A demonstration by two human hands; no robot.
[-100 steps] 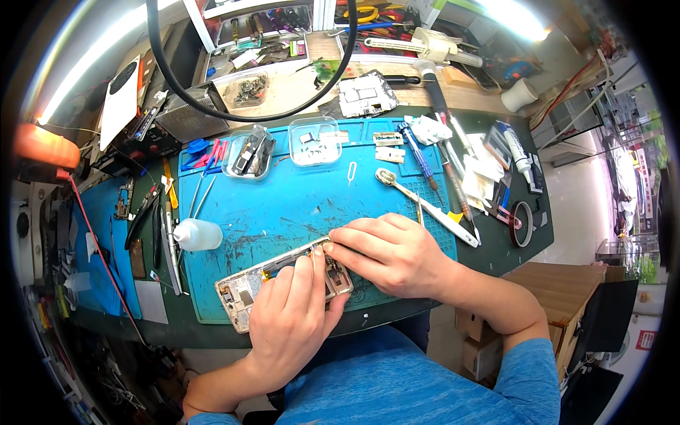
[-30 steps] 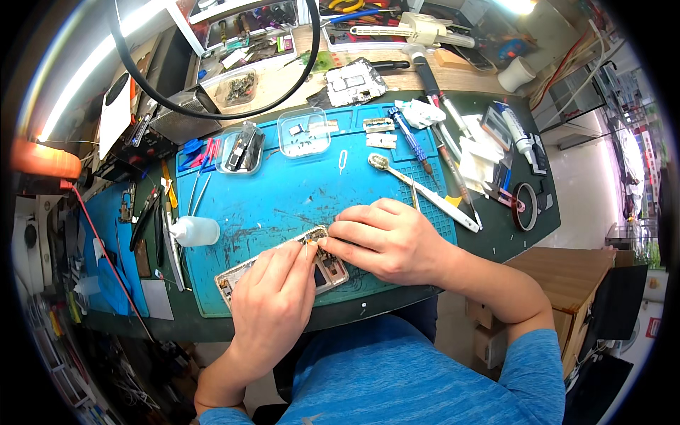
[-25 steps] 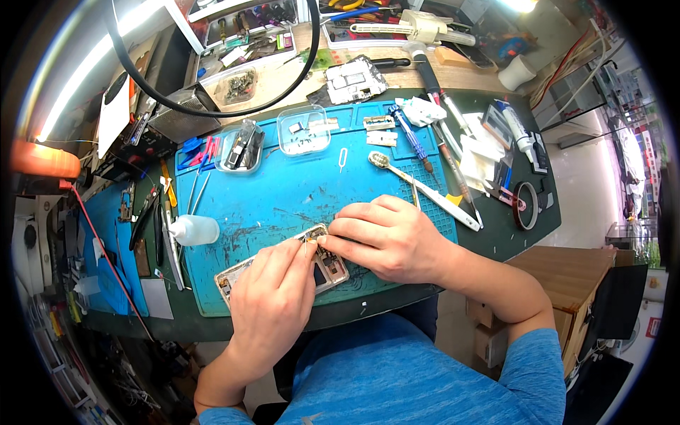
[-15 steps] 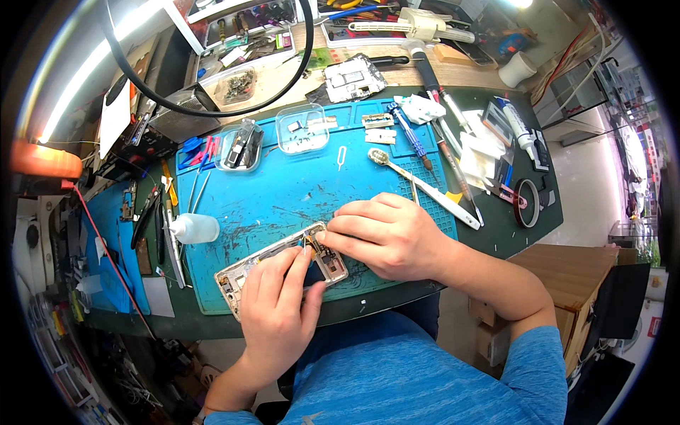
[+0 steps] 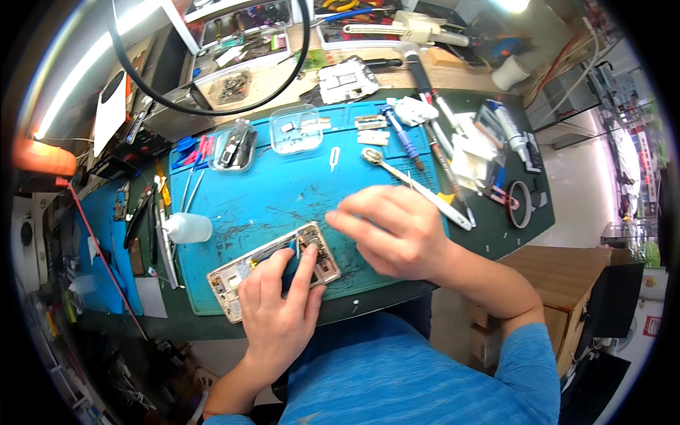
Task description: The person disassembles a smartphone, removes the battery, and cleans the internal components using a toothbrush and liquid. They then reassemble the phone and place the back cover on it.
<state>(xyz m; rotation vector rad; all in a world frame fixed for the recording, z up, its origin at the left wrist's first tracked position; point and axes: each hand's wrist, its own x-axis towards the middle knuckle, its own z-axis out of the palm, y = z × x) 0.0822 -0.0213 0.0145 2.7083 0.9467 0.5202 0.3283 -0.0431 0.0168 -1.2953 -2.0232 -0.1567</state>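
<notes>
An opened smartphone (image 5: 327, 268), its inner parts bare, lies slantwise near the front edge of the blue work mat (image 5: 244, 205). Across its middle lies my left hand (image 5: 280, 301), holding it down. The index fingertip presses on parts near the phone's right end, and the thumb sits along the near edge. Right of the phone and apart from it, my right hand (image 5: 400, 230) hovers over the mat. Its thumb and index finger are pinched together; whatever they hold is too small to make out. A thin pointed end shows behind that hand; I cannot tell whether it is held.
Left of the phone lies a white squeeze bottle (image 5: 188, 228). Beyond my right hand are a toothbrush (image 5: 372, 156), a blue-handled screwdriver (image 5: 402, 134) and a tape roll (image 5: 519, 205). Clear plastic boxes (image 5: 296, 145) of small parts and a SIM pin (image 5: 334, 159) occupy the far mat.
My right hand has lifted off the phone and moved slightly right. My left index finger has shifted onto the parts at the phone's right end. The whole view has shifted slightly.
</notes>
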